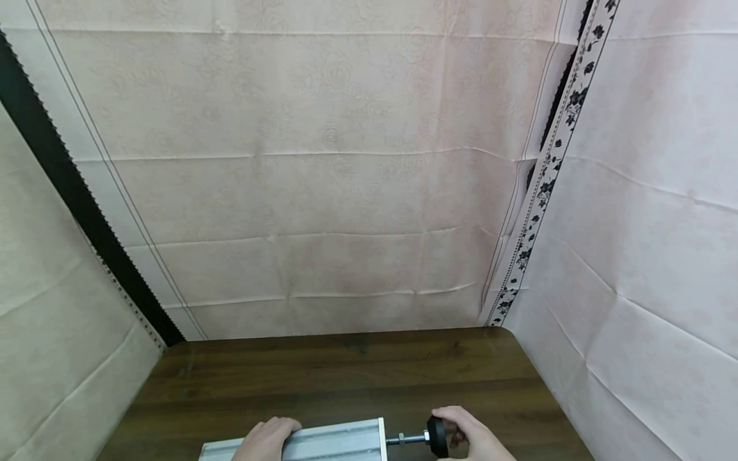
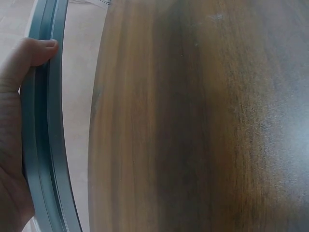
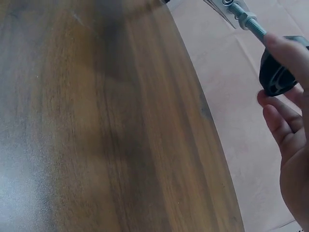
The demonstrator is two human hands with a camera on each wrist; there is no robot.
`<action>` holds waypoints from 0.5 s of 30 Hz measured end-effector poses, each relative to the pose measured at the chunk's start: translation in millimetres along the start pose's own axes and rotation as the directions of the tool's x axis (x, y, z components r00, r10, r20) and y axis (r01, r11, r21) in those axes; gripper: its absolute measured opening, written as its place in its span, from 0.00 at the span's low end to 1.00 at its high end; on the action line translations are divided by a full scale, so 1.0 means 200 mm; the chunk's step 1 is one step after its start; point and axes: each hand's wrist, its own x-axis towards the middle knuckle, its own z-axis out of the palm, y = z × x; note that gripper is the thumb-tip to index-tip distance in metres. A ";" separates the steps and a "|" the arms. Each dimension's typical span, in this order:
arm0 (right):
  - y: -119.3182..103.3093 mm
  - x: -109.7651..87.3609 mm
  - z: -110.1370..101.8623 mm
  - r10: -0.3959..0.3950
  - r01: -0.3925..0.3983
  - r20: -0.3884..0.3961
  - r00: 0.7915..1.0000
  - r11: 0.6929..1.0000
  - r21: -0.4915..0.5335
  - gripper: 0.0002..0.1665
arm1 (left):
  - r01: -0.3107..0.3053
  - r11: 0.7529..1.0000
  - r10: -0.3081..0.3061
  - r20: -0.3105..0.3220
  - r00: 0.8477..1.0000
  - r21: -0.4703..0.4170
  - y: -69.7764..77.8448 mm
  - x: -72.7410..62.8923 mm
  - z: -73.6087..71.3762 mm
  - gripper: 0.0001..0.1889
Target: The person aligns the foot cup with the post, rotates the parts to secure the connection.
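Observation:
A silvery aluminium profile with grooved sides lies across the bottom of the head view. My left hand grips it near its middle; in the left wrist view the thumb of that hand lies over the grooved profile. From the end plate at the right end of the profile sticks a threaded stud with a nut on it. The stud carries a round black levelling foot. My right hand pinches this foot between thumb and fingers. Part of the foot is hidden by the fingers.
A brown wood-grain table with rounded corners lies beyond the profile. Creased pale cloth hangs behind it, with more cloth at the left and right. In the wrist views the profile is held beside the table's edge, over pale cloth.

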 end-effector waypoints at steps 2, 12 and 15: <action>-0.01 0.00 0.00 0.084 -0.085 0.009 0.996 0.996 0.004 0.37 | -0.001 1.000 0.001 0.006 1.000 -0.005 0.00 0.00 0.00 0.34; -0.07 0.01 -0.01 0.267 -0.269 0.036 0.963 0.959 0.092 0.26 | -0.030 0.999 0.030 0.006 1.000 0.016 -0.01 0.00 0.02 0.34; -0.07 0.00 -0.01 0.311 -0.315 0.047 0.949 0.941 0.122 0.25 | -0.038 0.999 0.038 -0.002 0.999 0.025 -0.01 0.00 0.02 0.34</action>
